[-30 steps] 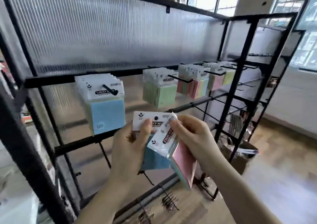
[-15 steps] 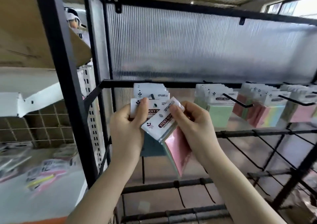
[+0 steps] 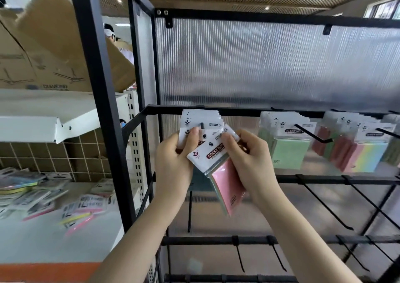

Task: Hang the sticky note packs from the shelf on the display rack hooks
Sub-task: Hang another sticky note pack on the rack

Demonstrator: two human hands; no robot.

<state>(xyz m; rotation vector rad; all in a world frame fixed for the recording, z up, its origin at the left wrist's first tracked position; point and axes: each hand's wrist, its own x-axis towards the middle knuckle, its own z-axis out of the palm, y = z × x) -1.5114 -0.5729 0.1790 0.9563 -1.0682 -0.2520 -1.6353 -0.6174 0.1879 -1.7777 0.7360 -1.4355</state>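
Left hand [image 3: 173,163]: raised in front of the display rack [image 3: 104,109], thumb pressed on the white header card of a blue pack [image 3: 202,182], fingers curled behind it. The pack's header lies against the bunch of packs [image 3: 201,120] already hanging at the leftmost hook [image 3: 202,125], whose black tip shows just above the thumb. Whether the header hole sits over that hook cannot be told.

Right hand [image 3: 249,163]: fingers curled round a pink pack [image 3: 227,185], thumb on the front of its white header, which reads "STICKY NOTE". The pack is tilted, header up and to the left, pink pad hanging down to the right. It overlaps the front of the blue pack and is clear of any hook.

Rack, to the right: a bunch of green packs [image 3: 290,150] hangs on the next hook, then a bunch with pink and rainbow pads [image 3: 365,157] beyond it. The lower rails carry bare black hooks [image 3: 324,207]. A ribbed translucent panel [image 3: 270,61] backs the upper section.

To the left of the rack: a white shelf [image 3: 43,239] holds loose packs [image 3: 32,194] scattered in blurred heaps. A cardboard box [image 3: 43,55] sits on the shelf above. A person [image 3: 112,35] is partly visible behind the box.
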